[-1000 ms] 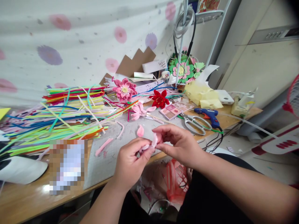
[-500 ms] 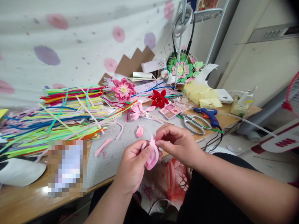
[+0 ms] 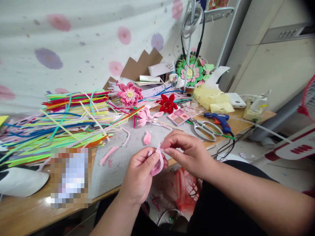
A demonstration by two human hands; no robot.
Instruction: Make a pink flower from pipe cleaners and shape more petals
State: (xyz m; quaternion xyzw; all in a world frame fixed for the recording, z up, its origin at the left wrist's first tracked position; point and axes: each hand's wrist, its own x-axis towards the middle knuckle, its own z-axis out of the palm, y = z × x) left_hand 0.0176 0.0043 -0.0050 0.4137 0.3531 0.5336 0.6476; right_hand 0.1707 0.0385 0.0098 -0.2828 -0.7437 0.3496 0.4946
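One pink fuzzy loop [image 3: 160, 166] hangs at near edge of worktop [image 3: 27, 213], left hand [image 3: 139, 175] grip closed on its side, right hand [image 3: 193, 152] pinching its upper end.

From the wearer's head, one view faces forward and down, close above the wooden desk [image 3: 29, 213], toward a flower-patterned curtain [image 3: 91, 32].

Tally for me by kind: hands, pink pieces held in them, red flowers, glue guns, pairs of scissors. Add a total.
Hands, left hand and right hand: 2
Held pink piece: 1
Red flower: 1
Glue gun: 1
Scissors: 1
Total: 6
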